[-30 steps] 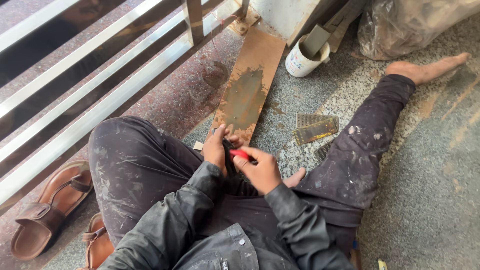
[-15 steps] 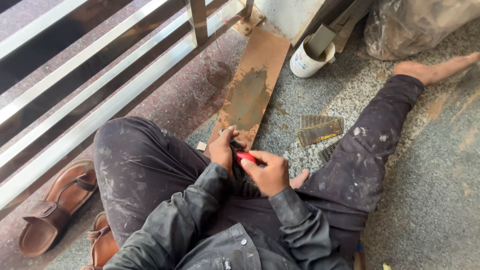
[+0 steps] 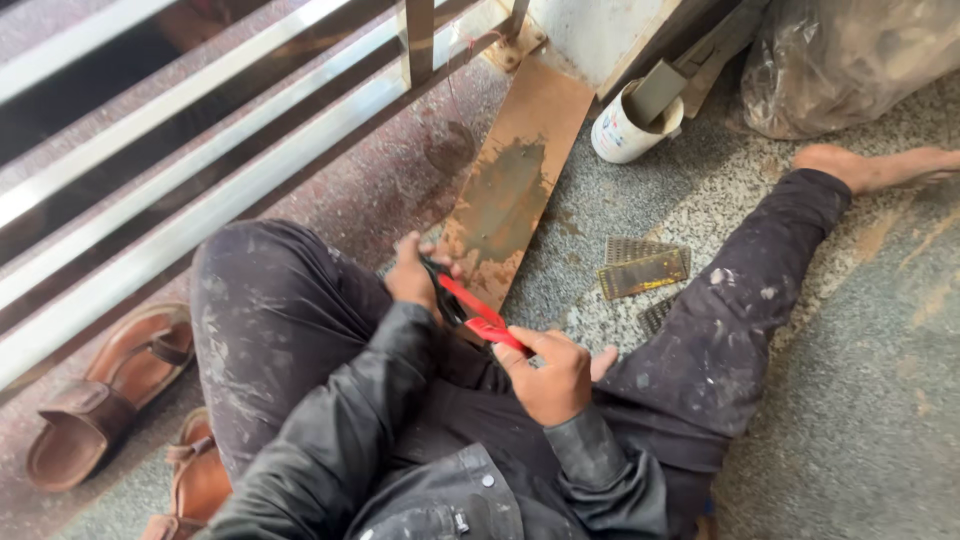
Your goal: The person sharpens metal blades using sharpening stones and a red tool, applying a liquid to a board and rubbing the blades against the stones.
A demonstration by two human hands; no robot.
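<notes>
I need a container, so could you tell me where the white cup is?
In the head view, the white cup stands on the floor at upper right, beside the brown board's far end, below the plastic bag.

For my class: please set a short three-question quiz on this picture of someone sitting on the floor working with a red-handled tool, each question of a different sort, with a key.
1. True or false: the right hand grips the red-handled tool.
2. Multiple choice: what stands in the white cup near the wall? A) a flat grey tool B) a paintbrush C) nothing
3. Fill in: the brown sandals lie on the person's ____ side.

Key
1. True; the left hand is at the tool's other end, by the smeared brown board.
2. A
3. left
</notes>
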